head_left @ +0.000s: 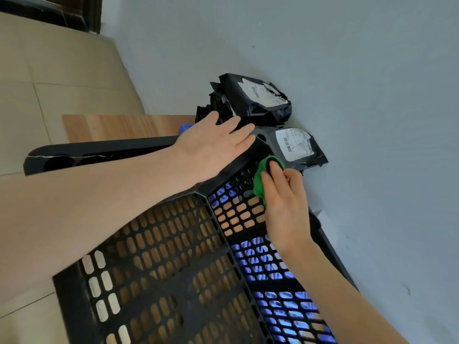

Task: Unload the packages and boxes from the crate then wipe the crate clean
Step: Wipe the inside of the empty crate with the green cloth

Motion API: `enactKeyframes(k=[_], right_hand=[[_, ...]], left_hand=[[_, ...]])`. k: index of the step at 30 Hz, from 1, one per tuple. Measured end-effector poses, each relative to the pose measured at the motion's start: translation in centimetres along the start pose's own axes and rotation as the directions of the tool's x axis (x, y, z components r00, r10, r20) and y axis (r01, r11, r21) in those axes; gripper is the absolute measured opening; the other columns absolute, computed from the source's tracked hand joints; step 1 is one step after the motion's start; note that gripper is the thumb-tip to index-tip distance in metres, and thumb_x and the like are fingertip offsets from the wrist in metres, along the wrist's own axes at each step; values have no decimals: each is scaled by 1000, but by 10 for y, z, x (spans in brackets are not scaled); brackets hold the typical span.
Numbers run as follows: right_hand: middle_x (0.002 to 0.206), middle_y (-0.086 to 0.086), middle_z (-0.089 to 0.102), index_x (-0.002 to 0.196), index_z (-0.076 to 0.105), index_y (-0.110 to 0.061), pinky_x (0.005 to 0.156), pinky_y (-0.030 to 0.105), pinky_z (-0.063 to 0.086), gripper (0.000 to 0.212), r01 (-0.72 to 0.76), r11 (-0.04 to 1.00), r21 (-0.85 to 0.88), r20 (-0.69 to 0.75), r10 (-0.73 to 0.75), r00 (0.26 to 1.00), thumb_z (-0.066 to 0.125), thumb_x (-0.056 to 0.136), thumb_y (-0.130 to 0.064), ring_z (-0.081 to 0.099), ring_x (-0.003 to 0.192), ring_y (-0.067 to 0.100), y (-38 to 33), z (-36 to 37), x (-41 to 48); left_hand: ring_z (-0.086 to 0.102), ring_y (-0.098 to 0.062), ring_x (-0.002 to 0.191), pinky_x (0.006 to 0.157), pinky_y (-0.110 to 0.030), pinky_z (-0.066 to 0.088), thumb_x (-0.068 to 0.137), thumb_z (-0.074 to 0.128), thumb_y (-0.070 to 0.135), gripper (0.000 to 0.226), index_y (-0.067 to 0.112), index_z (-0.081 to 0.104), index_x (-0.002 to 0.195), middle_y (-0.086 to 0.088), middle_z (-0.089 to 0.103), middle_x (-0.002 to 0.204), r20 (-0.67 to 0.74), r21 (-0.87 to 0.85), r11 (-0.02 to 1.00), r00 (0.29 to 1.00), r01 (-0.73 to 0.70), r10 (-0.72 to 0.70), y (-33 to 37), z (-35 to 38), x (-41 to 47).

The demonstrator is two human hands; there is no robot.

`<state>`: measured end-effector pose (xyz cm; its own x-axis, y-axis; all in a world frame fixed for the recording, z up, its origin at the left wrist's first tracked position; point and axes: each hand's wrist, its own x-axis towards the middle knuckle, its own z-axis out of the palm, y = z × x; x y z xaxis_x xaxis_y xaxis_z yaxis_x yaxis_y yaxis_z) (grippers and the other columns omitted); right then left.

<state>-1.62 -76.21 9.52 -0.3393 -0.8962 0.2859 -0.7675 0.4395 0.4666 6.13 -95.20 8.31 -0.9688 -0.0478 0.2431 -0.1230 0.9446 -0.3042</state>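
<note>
Grey wall (360, 70): two labelled packages (258, 100) (298, 147), one crate (173, 269) (right hand (285, 204) holds cloth (259, 181)).

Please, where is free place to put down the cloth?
Free: the wooden table strip beyond the far rim of the crate, left of the black packages; also the crate floor. Crowded: the corner by the wall, where the left hand, the right hand with the green cloth and the packages meet.

No readable text; barcoded label (260, 93) on upper package (268, 112), another on lower package (308, 165).
</note>
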Motion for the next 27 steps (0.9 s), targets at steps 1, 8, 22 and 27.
enactKeyframes(k=[1, 8, 22, 27], right_hand=[[125, 24, 57, 119, 58, 9, 88, 46, 50, 46, -30, 999, 9, -27, 31, 999, 53, 73, 5, 42, 107, 33, 0, 0, -1], [126, 21, 58, 121, 58, 4, 88, 38, 49, 43, 125, 992, -33, 201, -115, 973, 31, 88, 2, 56, 102, 31, -44, 93, -21], [124, 24, 57, 118, 61, 5, 95, 42, 44, 38, 345, 931, -120, 322, -292, 901, 58, 83, -8, 50, 116, 35, -37, 80, -27], [124, 19, 59, 119, 60, 7, 92, 41, 45, 49, 101, 992, -82, 69, -95, 993, 71, 71, 5, 49, 105, 32, 14, 1, -22]], left_hand=[[10, -31, 148, 111, -47, 31, 97, 50, 24, 80, 10, -5, 154, -10, -4, 163, 2, -3, 1000, 1000, -2, 2, 0, 0, 0], [11, -34, 148, 111, -49, 28, 98, 51, 27, 81, 8, -5, 154, -13, -3, 163, -12, 36, 999, 1000, -6, 7, 0, 2, -1], [16, -32, 146, 105, -46, 33, 99, 46, 28, 77, 11, -4, 154, -11, 1, 163, -59, 68, 998, 998, -5, 9, 1, 4, 3], [18, -31, 146, 101, -43, 36, 97, 50, 30, 82, 10, -4, 154, -10, 1, 163, -68, 57, 998, 998, 5, -1, 2, 4, 1]])
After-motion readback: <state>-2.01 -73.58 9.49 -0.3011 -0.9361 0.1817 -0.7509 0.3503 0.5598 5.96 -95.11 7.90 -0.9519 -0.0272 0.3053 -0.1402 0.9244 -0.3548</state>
